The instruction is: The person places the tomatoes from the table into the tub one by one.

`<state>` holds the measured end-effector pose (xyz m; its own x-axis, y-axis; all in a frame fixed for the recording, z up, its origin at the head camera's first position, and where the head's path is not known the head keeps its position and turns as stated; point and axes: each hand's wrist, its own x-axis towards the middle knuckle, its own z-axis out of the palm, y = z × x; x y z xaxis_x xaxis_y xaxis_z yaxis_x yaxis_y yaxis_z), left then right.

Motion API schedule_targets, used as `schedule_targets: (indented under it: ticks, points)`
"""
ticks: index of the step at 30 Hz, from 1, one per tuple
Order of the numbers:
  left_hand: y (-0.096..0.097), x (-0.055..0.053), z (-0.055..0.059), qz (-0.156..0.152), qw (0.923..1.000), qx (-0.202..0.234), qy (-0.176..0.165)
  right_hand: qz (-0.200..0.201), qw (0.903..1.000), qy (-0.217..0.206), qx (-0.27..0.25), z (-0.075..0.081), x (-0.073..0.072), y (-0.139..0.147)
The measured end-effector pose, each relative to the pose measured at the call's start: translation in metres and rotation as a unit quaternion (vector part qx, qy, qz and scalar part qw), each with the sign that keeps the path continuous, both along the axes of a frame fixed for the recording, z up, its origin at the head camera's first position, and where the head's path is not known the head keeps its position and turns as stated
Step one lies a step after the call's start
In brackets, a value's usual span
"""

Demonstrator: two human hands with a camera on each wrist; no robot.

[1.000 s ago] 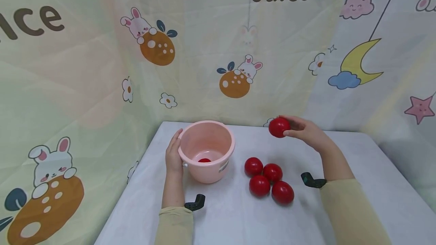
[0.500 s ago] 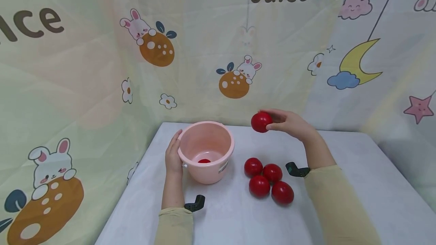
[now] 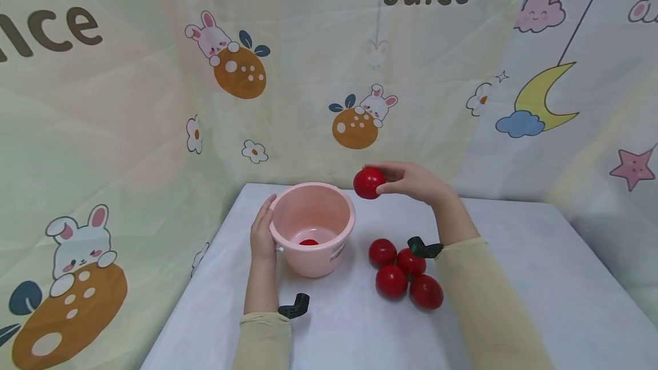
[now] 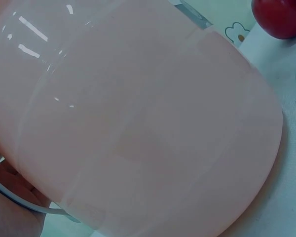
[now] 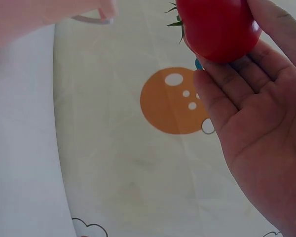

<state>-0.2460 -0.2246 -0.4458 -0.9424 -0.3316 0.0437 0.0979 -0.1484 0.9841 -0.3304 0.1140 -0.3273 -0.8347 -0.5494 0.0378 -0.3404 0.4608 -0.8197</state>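
My right hand (image 3: 416, 181) holds a red tomato (image 3: 369, 183) between fingers and thumb, raised above the table just right of the bucket's rim. In the right wrist view the tomato (image 5: 219, 27) shows green sepals on its left side. My left hand (image 3: 263, 236) holds the left side of a pink bucket (image 3: 313, 258), fingers along the wall below the rim. The bucket stands upright on the table, with a red tomato (image 3: 309, 242) partly visible at its bottom. The left wrist view is filled by the bucket's wall (image 4: 153, 128), with part of the hand (image 4: 15, 212) beside the thin handle.
Several more tomatoes (image 3: 392, 282) sit in a cluster on the white table (image 3: 349, 330), right of the bucket. A printed cloth (image 3: 298, 124) with rabbits and fruit hangs behind and at the sides. Black wrist cameras (image 3: 295, 306) sit at both sleeves.
My right hand has carried its tomato leftward, and slightly up, toward the bucket. The left hand, bucket and clustered tomatoes have stayed in place.
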Motion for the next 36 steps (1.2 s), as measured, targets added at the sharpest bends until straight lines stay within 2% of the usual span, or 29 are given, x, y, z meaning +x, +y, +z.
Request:
schedule_targets:
  ticks: [8,16,23,36]
  points:
    - [0.000,0.001,0.001,0.001,1.0000,-0.006,-0.001,0.050,0.9987,-0.002,0.012,0.007,-0.006,-0.027]
    - [0.000,0.001,0.001,-0.002,1.0000,-0.002,-0.004,0.089,0.9950,-0.029,0.035,0.012,-0.013,-0.059]
    - [-0.001,0.000,-0.001,0.000,1.0000,-0.006,-0.006,0.129,0.9889,-0.033,0.065,0.010,-0.016,-0.079]
    - [0.002,0.000,-0.001,0.004,1.0000,-0.001,-0.003,0.159,0.9761,-0.068,0.132,0.002,-0.022,-0.111]
